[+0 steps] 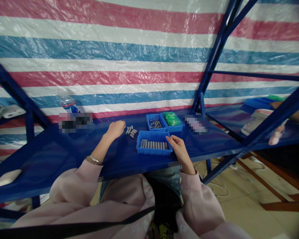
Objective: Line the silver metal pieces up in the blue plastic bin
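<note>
My left hand [116,128] rests curled on the blue counter [64,152] just beside a loose cluster of small metal cylinders [131,131]; I cannot tell whether it holds one. My right hand [178,147] pinches at the near tray [154,147], where more cylinders lie in 1 row. A nudge could, I think, roll the loose ones off the counter. Behind stand 2 smaller trays [164,122], a water bottle [67,103] and a striped tarp [139,49] wall.
</note>
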`<state>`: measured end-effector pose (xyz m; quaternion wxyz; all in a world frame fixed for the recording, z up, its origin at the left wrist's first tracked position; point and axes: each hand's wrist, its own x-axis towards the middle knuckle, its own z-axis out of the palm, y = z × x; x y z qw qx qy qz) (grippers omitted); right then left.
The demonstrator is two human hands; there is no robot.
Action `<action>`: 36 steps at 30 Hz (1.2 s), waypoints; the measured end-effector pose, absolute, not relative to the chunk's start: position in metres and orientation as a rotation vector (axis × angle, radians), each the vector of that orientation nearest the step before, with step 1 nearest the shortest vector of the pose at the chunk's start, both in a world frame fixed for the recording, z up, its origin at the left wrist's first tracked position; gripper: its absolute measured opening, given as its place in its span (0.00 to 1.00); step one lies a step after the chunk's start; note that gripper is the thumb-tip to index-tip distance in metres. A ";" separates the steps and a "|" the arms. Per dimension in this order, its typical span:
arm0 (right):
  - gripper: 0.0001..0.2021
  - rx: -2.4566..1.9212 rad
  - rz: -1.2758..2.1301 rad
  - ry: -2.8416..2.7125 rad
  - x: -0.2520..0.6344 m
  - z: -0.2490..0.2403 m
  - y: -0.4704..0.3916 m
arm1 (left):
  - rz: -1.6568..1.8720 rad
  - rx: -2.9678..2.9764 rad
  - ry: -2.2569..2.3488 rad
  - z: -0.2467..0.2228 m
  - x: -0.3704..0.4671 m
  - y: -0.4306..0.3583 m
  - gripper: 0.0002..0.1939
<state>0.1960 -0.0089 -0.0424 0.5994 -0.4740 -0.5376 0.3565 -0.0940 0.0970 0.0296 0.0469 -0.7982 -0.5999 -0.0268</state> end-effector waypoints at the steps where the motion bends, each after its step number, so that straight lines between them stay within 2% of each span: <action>1: 0.24 -1.102 0.831 -1.246 0.196 -0.042 -0.009 | -0.214 -2.478 -1.768 0.032 -0.092 0.096 0.13; 4: 0.25 -1.113 0.833 -1.244 0.195 -0.042 -0.009 | -0.681 -2.682 -1.492 0.036 -0.081 0.087 0.12; 7: 0.25 -1.121 0.820 -1.246 0.194 -0.040 -0.010 | -0.927 -2.864 -1.285 0.034 -0.065 0.070 0.14; 13: 0.25 -1.128 0.826 -1.246 0.193 -0.040 -0.010 | -0.703 -3.060 -1.027 0.024 -0.048 0.050 0.14; 17: 0.24 -1.122 0.831 -1.255 0.194 -0.042 -0.009 | -0.622 -3.040 -1.014 0.024 -0.048 0.052 0.12; 28: 0.25 -1.119 0.820 -1.252 0.194 -0.042 -0.009 | -0.685 -2.977 -1.248 0.021 -0.043 0.056 0.10; 36: 0.25 -1.124 0.807 -1.263 0.195 -0.043 -0.009 | -0.751 -3.017 -1.232 0.019 -0.045 0.056 0.10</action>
